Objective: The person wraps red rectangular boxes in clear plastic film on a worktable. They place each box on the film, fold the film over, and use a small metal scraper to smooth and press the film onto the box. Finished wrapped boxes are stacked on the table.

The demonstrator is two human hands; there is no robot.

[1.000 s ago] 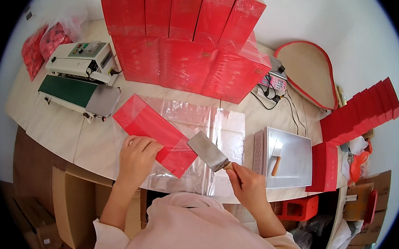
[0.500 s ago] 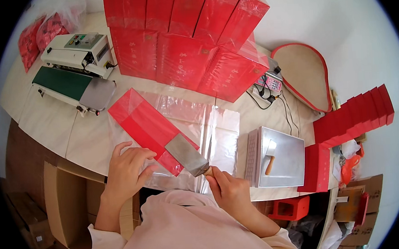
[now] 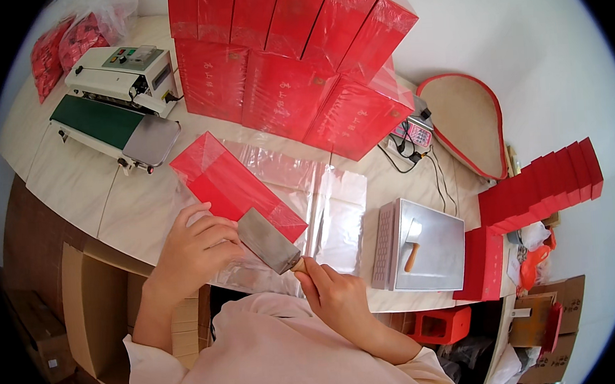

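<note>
A red box in clear plastic film point(image 3: 247, 185) lies slantwise on the table before me. My right hand point(image 3: 338, 289) is wrapped round the wooden handle of a wide-bladed cleaver point(image 3: 267, 238). Its rectangular metal blade lies against or just above the box's near end; the contact cannot be told. Beside that end, my left hand point(image 3: 198, 244) has its fingers bent but spread, seemingly touching the film. It grips nothing that I can see. Under and right of the box, a clear plastic sheet point(image 3: 343, 204) is spread flat.
Stacked red boxes point(image 3: 283, 88) stand at the back. A sealing machine with a green belt point(image 3: 99, 120) is at far left. On the right are a metal-topped case point(image 3: 437, 240), bearing a wooden-handled tool point(image 3: 411, 256), and more red boxes point(image 3: 546, 184). An open carton point(image 3: 83, 318) sits below left.
My right hand has drawn the cleaver left and slightly up toward my left hand. My left hand has moved up over the box's near end, its fingers more bent.
</note>
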